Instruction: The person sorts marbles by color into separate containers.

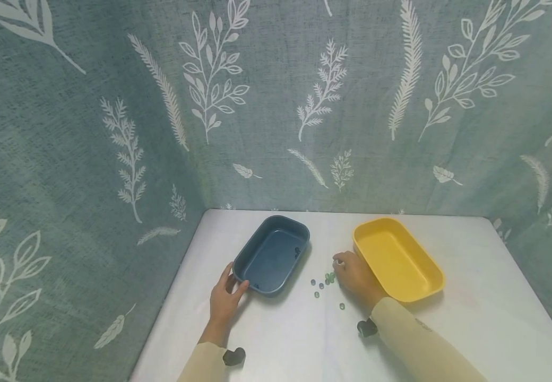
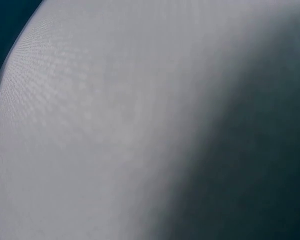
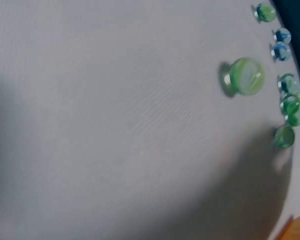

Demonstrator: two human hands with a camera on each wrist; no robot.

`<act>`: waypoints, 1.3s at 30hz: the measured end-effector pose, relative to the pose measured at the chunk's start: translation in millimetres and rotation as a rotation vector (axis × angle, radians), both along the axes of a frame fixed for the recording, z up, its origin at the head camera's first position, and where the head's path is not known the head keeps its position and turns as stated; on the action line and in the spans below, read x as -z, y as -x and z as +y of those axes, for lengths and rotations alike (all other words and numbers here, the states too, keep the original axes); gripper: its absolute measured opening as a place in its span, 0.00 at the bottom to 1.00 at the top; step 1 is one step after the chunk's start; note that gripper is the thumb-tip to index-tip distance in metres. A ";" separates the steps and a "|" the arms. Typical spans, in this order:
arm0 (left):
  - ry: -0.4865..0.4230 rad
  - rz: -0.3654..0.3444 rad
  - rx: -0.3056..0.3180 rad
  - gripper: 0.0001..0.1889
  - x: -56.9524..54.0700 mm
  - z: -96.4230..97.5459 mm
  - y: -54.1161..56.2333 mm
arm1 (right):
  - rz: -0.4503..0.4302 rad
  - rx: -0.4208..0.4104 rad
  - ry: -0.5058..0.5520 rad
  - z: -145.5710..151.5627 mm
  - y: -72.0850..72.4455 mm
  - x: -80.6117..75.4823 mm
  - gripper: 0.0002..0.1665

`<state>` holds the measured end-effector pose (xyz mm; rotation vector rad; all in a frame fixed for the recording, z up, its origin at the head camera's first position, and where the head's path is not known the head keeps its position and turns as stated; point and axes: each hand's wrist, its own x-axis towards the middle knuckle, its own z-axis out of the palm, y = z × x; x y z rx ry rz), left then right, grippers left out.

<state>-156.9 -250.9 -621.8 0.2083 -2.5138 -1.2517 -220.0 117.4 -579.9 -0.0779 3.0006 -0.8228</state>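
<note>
My left hand [image 1: 223, 301] grips the near-left corner of a dark blue tray [image 1: 276, 254], thumb on its near side and fingers along its left side. Small round dark things [image 1: 297, 253] lie in that tray, probably marbles. Beside the yellow tray [image 1: 397, 260], my right hand [image 1: 356, 276] bends its fingers down at the table; whether a marble is between the fingertips I cannot tell. Glass marbles lie loose to its left: a green cluster [image 1: 329, 278], two blue marbles [image 1: 321, 285] and single green ones. In the right wrist view, one green marble [image 3: 246, 76] lies closest.
A white cloth covers the table [image 1: 300, 339]. Patterned grey-green curtains [image 1: 276, 106] hang behind it and at both sides. Dark wrist cameras [image 1: 367, 328] stick out from both cuffs. The left wrist view holds only blurred white cloth [image 2: 100, 125] and dark shapes.
</note>
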 end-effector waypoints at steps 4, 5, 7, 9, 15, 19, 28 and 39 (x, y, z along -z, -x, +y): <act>0.001 -0.017 -0.004 0.43 0.0 -1.1 -0.4 | -0.041 -0.033 0.068 -6.9 0.6 -7.2 0.22; 0.000 -0.025 -0.007 0.43 0.2 -1.4 -0.6 | -0.051 -0.039 0.082 -9.0 1.0 -8.8 0.22; 0.003 -0.037 -0.007 0.43 0.1 -1.8 -1.0 | -0.052 -0.053 0.112 -13.4 1.8 -11.5 0.21; 0.010 -0.042 -0.007 0.43 0.7 -2.1 -0.8 | -0.034 -0.062 0.133 -17.4 2.2 -12.6 0.21; 0.015 -0.036 -0.010 0.43 -0.8 -2.1 -0.5 | 0.017 -0.094 0.233 -30.0 4.1 -15.2 0.17; 0.010 -0.040 -0.009 0.43 -1.4 -3.1 -0.9 | 0.048 -0.098 0.265 -37.8 3.6 -18.0 0.16; 0.006 -0.039 -0.020 0.43 -1.1 -2.8 -1.0 | 0.103 -0.104 0.296 -50.9 -1.0 -24.2 0.14; -0.009 -0.041 -0.009 0.42 0.5 -1.3 0.7 | 0.114 -0.162 0.317 -64.8 -5.5 -25.2 0.15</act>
